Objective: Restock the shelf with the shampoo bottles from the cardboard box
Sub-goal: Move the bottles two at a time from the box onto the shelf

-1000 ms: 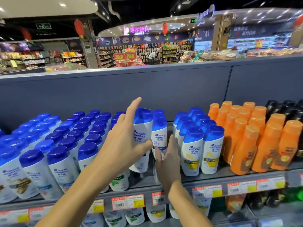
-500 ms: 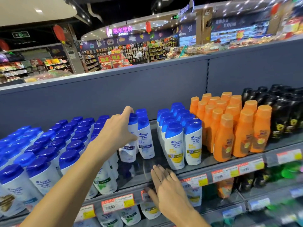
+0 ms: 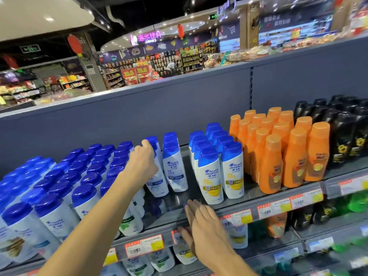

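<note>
— What do we have on the left?

— Our left hand (image 3: 143,166) is closed around a shampoo bottle (image 3: 157,176) standing on the shelf (image 3: 249,198), with a second row of bottles (image 3: 175,166) just right of it.

— And our right hand (image 3: 201,228)?

— Flat and open, holding nothing, low at the shelf's front edge. The yellow-labelled bottles (image 3: 211,176) stand just beyond its fingertips.

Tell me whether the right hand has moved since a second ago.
Yes. The right hand has come down and back toward the person: earlier it was up among the white bottles, now it hovers open over the shelf's front edge by the price tags.
</note>
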Motion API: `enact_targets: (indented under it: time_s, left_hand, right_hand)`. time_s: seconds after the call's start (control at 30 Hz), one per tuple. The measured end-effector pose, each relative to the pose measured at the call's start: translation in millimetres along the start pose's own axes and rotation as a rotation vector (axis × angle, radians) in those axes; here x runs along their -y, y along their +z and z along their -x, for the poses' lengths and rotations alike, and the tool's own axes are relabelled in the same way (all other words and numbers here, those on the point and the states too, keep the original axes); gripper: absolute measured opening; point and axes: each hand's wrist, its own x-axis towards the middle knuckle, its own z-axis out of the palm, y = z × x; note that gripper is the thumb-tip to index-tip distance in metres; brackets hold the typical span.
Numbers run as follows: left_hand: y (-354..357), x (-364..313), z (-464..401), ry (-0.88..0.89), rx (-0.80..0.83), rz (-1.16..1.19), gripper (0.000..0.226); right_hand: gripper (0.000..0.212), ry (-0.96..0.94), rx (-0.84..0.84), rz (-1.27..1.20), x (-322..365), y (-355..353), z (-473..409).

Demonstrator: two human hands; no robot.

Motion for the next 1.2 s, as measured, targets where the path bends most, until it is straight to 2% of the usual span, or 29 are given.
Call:
enact_targets:
  time_s: [0.2, 0.37, 0.5, 0.6, 0.7, 0.77, 0.87, 0.9, 0.97, 1.07, 1.13, 1.2]
  left_hand:
    - [9.9, -1.0, 1.1, -0.028, -0.08, 0.024, 0.044]
    - [9.9, -2.8, 4.4, -0.058, -0.079, 0.089, 0.044]
    - [8.6, -9.0, 11.3, -0.066, -0.087, 0.054, 0.041]
    - [8.8, -14.8, 23.3, -0.059, -0.109, 0.001, 0.054]
    - [10.0, -18.7, 49.6, 0.023, -0.198, -0.037, 0.062]
    - [6.7, -17.3, 80.2, 0.098, -0.297, -0.014, 0.058]
    - [6.3, -1.3, 138.3, 0.247, -0.403, -0.003, 0.037]
    - [9.6, 9.4, 159.3, 0.293, -0.393, -0.02, 0.03]
    - [21.5, 37.2, 198.9, 0.32, -0.307, -0.058, 0.02]
    - [46.3, 91.7, 248.2, 0.147, -0.149, -0.056, 0.011]
    - [62.7, 130.3, 281.0, -0.005, -0.074, -0.048, 0.012]
    - [77.2, 164.9, 315.7, -0.17, 0.007, -0.04, 0.013]
  right_hand:
    - [0.059, 0.004, 0.019, -0.044, 0.8, -0.5, 1.3]
    - [0.061, 0.001, 0.057, -0.062, 2.3, 6.3, 1.5]
    - [0.059, 0.004, 0.046, -0.084, 0.4, 5.5, 2.8]
    - [0.057, 0.005, 0.06, -0.123, 0.7, 0.8, 3.1]
    - [0.056, -0.02, 0.068, -0.127, -3.0, 5.5, -2.3]
    - [0.062, -0.022, 0.072, -0.113, -4.9, 7.8, -6.1]
    - [0.072, -0.052, 0.138, -0.059, -5.0, -1.8, -5.7]
    - [0.07, -0.056, 0.161, -0.068, -4.8, -4.1, -4.2]
    - [0.068, -0.078, 0.073, -0.125, 1.3, -6.3, 1.3]
    - [0.052, -0.079, -0.089, -0.325, 40.0, -11.6, 19.5]
    - [0.05, -0.118, -0.054, -0.477, 84.0, -5.5, 39.4]
    - [0.05, -0.121, 0.082, -0.592, 130.5, 5.3, 60.4]
